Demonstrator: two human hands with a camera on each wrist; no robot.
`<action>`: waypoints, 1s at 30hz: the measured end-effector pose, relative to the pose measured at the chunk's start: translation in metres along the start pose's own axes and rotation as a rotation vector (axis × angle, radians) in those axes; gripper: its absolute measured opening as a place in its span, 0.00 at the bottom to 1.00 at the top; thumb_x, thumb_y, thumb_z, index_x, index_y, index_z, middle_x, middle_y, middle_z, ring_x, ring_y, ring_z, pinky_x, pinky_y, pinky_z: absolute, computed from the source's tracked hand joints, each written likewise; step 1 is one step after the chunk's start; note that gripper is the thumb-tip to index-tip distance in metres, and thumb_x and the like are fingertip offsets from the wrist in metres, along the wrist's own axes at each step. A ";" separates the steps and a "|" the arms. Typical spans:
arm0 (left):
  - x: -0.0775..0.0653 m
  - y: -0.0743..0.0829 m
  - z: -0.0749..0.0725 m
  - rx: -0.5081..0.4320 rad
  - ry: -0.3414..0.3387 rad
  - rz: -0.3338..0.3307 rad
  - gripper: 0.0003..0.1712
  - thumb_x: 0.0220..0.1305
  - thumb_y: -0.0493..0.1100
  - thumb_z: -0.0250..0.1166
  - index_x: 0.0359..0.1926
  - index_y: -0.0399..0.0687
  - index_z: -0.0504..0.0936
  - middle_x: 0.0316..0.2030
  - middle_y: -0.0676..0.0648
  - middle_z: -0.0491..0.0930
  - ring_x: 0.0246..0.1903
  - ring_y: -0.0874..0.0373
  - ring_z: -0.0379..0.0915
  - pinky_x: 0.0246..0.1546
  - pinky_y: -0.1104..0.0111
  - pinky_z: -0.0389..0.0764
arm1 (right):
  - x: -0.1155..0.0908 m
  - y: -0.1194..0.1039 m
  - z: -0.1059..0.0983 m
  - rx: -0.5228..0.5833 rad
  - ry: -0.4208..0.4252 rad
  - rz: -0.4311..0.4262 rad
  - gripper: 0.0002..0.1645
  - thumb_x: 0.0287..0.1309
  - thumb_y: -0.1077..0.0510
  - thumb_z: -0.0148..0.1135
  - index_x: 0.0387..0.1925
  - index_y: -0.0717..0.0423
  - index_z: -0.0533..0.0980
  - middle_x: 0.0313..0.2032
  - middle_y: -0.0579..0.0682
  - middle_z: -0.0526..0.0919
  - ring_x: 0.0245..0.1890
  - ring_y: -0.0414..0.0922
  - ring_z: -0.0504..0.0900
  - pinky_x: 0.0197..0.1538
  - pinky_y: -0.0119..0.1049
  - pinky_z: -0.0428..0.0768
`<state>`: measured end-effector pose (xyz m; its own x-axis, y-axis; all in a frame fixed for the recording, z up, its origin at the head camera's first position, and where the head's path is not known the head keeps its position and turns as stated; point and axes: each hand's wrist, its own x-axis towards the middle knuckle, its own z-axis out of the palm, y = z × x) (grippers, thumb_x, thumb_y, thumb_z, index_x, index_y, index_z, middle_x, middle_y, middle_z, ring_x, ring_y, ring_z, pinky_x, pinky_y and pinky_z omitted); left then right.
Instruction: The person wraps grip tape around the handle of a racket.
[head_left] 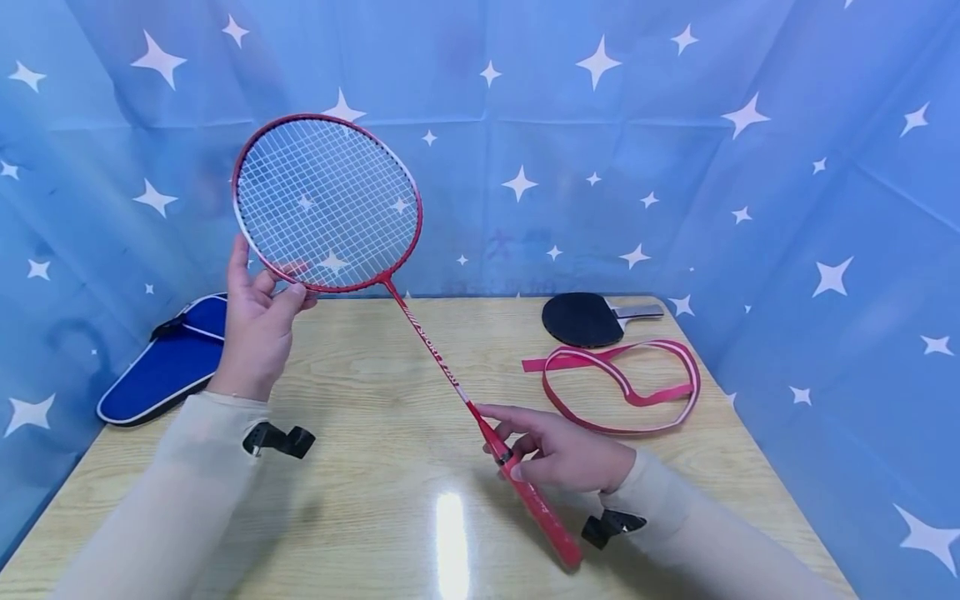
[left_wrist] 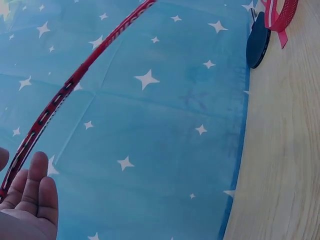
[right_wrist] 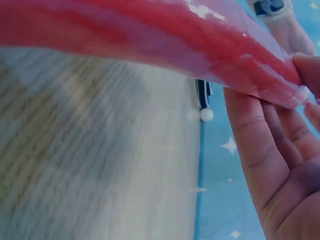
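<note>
A badminton racket (head_left: 388, 277) with a red and white frame is held up at a slant, its strung head at upper left and its handle (head_left: 545, 514) at lower right. My left hand (head_left: 258, 329) pinches the lower left rim of the head, thumb in front and fingers behind. In the left wrist view the racket frame (left_wrist: 60, 95) appears edge-on beside the left fingers (left_wrist: 32, 192). My right hand (head_left: 566, 450) pinches the upper part of the handle between thumb and fingers. Close up in the right wrist view, the red grip (right_wrist: 200, 45) looks shiny, as if wrapped in clear plastic.
At the table's (head_left: 360, 450) back right lies a black table tennis paddle (head_left: 583, 320), with a looped pink-red strap (head_left: 621, 429) in front of it. A blue case (head_left: 168, 362) with white piping lies at the left edge. Behind hangs a blue star-patterned curtain (head_left: 465, 183).
</note>
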<state>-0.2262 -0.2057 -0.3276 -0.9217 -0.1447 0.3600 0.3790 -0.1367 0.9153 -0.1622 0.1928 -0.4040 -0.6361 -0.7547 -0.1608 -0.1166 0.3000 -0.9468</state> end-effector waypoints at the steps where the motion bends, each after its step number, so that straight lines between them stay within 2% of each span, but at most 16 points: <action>1: 0.000 0.000 0.002 0.007 0.003 0.004 0.53 0.76 0.32 0.61 0.84 0.73 0.39 0.71 0.43 0.72 0.56 0.56 0.84 0.55 0.73 0.83 | 0.001 0.000 0.001 0.001 0.003 -0.008 0.53 0.65 0.68 0.68 0.82 0.30 0.57 0.60 0.67 0.78 0.51 0.62 0.86 0.54 0.39 0.87; 5: -0.001 -0.002 0.013 0.045 -0.009 0.011 0.56 0.74 0.34 0.64 0.84 0.75 0.38 0.69 0.43 0.74 0.53 0.55 0.86 0.57 0.74 0.82 | 0.003 0.000 0.005 -0.008 0.025 -0.056 0.52 0.66 0.66 0.68 0.83 0.37 0.57 0.58 0.68 0.78 0.49 0.57 0.88 0.54 0.39 0.86; 10: -0.008 -0.004 0.029 0.112 -0.080 0.012 0.61 0.74 0.35 0.65 0.83 0.80 0.32 0.67 0.44 0.75 0.53 0.56 0.87 0.60 0.73 0.80 | 0.009 -0.002 0.012 0.001 0.054 -0.091 0.52 0.67 0.66 0.67 0.84 0.38 0.55 0.58 0.68 0.79 0.49 0.51 0.89 0.56 0.39 0.86; 13: -0.012 -0.007 0.039 0.150 -0.127 0.028 0.62 0.75 0.36 0.64 0.83 0.80 0.28 0.68 0.44 0.75 0.54 0.56 0.86 0.60 0.73 0.80 | 0.012 0.000 0.016 0.021 0.078 -0.107 0.53 0.67 0.68 0.67 0.84 0.37 0.55 0.57 0.68 0.79 0.49 0.57 0.90 0.55 0.40 0.86; 18: -0.018 -0.017 0.056 0.131 -0.213 0.047 0.61 0.77 0.33 0.60 0.83 0.76 0.24 0.68 0.42 0.75 0.55 0.52 0.86 0.60 0.72 0.81 | 0.017 0.000 0.022 0.071 0.106 -0.132 0.53 0.67 0.71 0.64 0.84 0.37 0.54 0.56 0.69 0.77 0.49 0.69 0.87 0.52 0.42 0.88; 21: -0.024 -0.020 0.066 0.131 -0.251 0.027 0.61 0.77 0.33 0.61 0.83 0.76 0.24 0.69 0.43 0.75 0.56 0.50 0.85 0.60 0.71 0.81 | 0.019 0.000 0.025 0.080 0.110 -0.139 0.53 0.67 0.71 0.64 0.84 0.37 0.55 0.56 0.71 0.76 0.49 0.69 0.87 0.51 0.41 0.88; 23: -0.027 -0.022 0.072 0.143 -0.270 0.015 0.61 0.76 0.34 0.61 0.83 0.76 0.25 0.69 0.44 0.75 0.55 0.53 0.85 0.59 0.71 0.81 | 0.021 0.000 0.027 0.087 0.112 -0.151 0.53 0.67 0.72 0.64 0.84 0.38 0.55 0.56 0.71 0.76 0.49 0.70 0.87 0.50 0.40 0.88; 27: -0.036 -0.028 0.083 0.158 -0.308 -0.011 0.60 0.75 0.32 0.62 0.84 0.71 0.27 0.68 0.44 0.76 0.52 0.59 0.85 0.57 0.71 0.83 | 0.022 0.000 0.030 0.091 0.124 -0.176 0.53 0.67 0.72 0.63 0.84 0.39 0.54 0.57 0.72 0.76 0.49 0.70 0.87 0.50 0.40 0.88; 30: -0.043 -0.033 0.090 0.145 -0.344 -0.025 0.59 0.75 0.30 0.62 0.85 0.67 0.30 0.66 0.42 0.78 0.51 0.58 0.85 0.56 0.71 0.83 | 0.022 -0.002 0.031 0.084 0.140 -0.188 0.52 0.68 0.71 0.63 0.84 0.39 0.54 0.58 0.72 0.76 0.48 0.70 0.87 0.50 0.40 0.88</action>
<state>-0.2066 -0.1063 -0.3568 -0.9139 0.1979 0.3543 0.3629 0.0079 0.9318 -0.1519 0.1574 -0.4141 -0.7095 -0.7025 0.0548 -0.1827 0.1084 -0.9772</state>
